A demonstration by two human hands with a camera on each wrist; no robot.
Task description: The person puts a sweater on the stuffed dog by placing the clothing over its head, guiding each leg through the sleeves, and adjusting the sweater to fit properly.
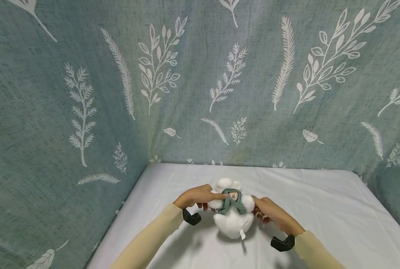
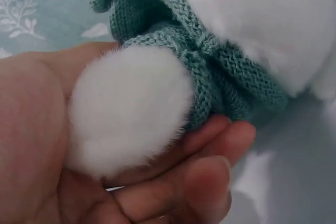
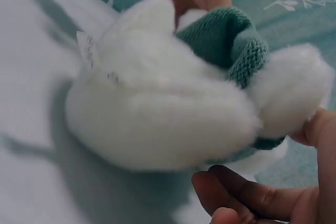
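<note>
A white plush toy (image 1: 232,224) in a green knitted garment (image 1: 224,207) is held just over the white tabletop, between both hands. A small patch (image 1: 233,196) sits on the knit, and a white fabric tag (image 1: 242,234) hangs from the toy's near end. My left hand (image 1: 198,196) grips one round fluffy limb (image 2: 131,108), its index finger lying across onto the knit. On the other side my right hand (image 1: 270,213) pinches the opposite limb (image 3: 294,87), with its other fingers (image 3: 262,198) curled below. The toy's face is not visible.
The white-covered table (image 1: 321,216) spreads around the toy and meets a green leaf-patterned cloth wall (image 1: 193,86) at the back and sides. Dark bands sit at the left wrist (image 1: 191,217) and the right wrist (image 1: 282,243).
</note>
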